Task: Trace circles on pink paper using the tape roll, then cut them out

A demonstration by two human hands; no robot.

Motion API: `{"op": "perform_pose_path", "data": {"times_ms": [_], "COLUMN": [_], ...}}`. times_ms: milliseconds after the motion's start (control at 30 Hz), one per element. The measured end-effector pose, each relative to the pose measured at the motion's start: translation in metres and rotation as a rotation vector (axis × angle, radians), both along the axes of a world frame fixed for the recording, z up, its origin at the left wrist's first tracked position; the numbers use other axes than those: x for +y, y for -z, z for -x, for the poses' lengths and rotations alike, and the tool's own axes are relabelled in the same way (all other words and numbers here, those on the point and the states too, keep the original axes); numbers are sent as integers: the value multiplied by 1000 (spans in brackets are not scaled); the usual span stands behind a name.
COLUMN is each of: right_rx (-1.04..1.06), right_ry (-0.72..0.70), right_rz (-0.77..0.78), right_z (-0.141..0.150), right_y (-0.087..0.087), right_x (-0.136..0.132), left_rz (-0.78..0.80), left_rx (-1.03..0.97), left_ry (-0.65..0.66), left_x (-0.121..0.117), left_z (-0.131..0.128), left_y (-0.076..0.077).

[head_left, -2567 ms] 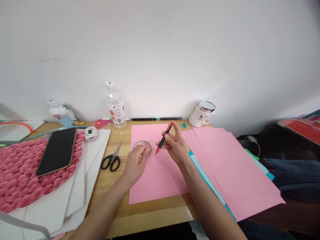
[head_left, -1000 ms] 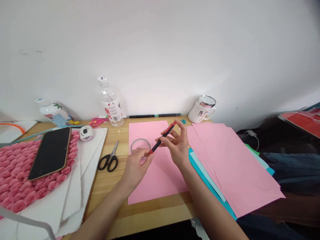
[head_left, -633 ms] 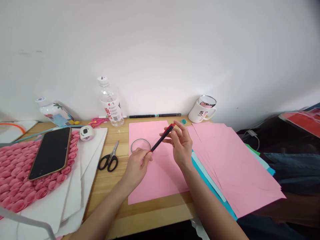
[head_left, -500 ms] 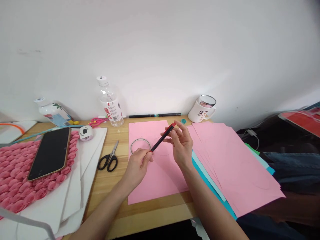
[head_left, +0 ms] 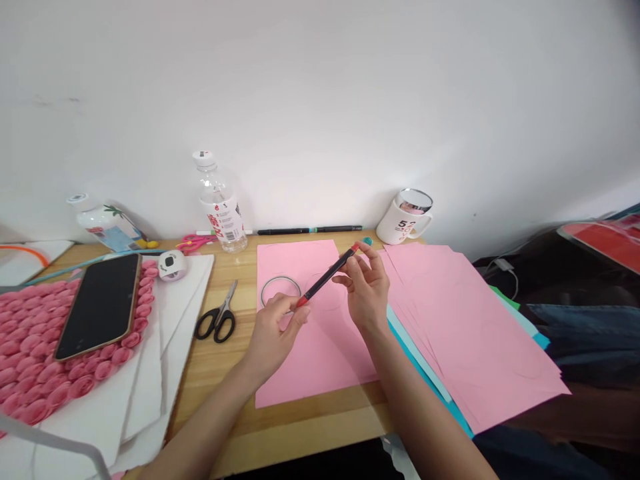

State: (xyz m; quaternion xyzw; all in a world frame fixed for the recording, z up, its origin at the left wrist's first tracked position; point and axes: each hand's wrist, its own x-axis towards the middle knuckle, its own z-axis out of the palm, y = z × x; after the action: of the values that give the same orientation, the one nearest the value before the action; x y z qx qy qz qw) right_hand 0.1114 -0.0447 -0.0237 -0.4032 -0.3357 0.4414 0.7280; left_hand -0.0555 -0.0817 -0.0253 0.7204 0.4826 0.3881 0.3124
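Note:
A black marker (head_left: 327, 275) with red ends slants up to the right above a pink paper sheet (head_left: 313, 367). My left hand (head_left: 273, 333) is closed, with thumb and fingers at the lower red end. The fingers of my right hand (head_left: 367, 290) pinch the upper red end. Beneath them, a thin silver ring (head_left: 261, 293) lies on the left part of the sheet, partly behind my left hand. A faint circle outline shows on the paper to its right. Black-handled scissors (head_left: 218, 321) rest on the wooden table (head_left: 235, 380), left of the sheet.
Fanned pink sheets (head_left: 465, 320) lie at right over blue ones. Along the wall stand a plastic bottle (head_left: 223, 207), more pens (head_left: 285, 231) and a white mug (head_left: 403, 220). At left, a phone (head_left: 100, 307) lies on pink paper roses (head_left: 83, 387) near a white tape dispenser (head_left: 171, 265).
My right hand and the marker's upper end have shifted slightly right. More of the marker's lower red end shows at my left hand, whose thumb has moved lower.

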Motion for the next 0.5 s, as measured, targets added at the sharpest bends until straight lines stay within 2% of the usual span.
{"op": "perform_pose_path", "data": {"times_ms": [133, 233, 367, 500], "right_rx": [17, 29, 12, -5], "right_ry": [-25, -54, -65, -66], "right_rz": [-2, 8, 23, 41], "right_z": [2, 4, 6, 7], "right_y": [1, 1, 0, 1], "right_x": [-1, -1, -2, -2], "left_rz": [-265, -425, -525, -546], "left_rx": [81, 176, 306, 389], "left_ry": [-81, -91, -58, -34], "left_x": [1, 2, 3, 2], "left_z": [0, 1, 2, 2], "left_y": [10, 13, 13, 11]}}
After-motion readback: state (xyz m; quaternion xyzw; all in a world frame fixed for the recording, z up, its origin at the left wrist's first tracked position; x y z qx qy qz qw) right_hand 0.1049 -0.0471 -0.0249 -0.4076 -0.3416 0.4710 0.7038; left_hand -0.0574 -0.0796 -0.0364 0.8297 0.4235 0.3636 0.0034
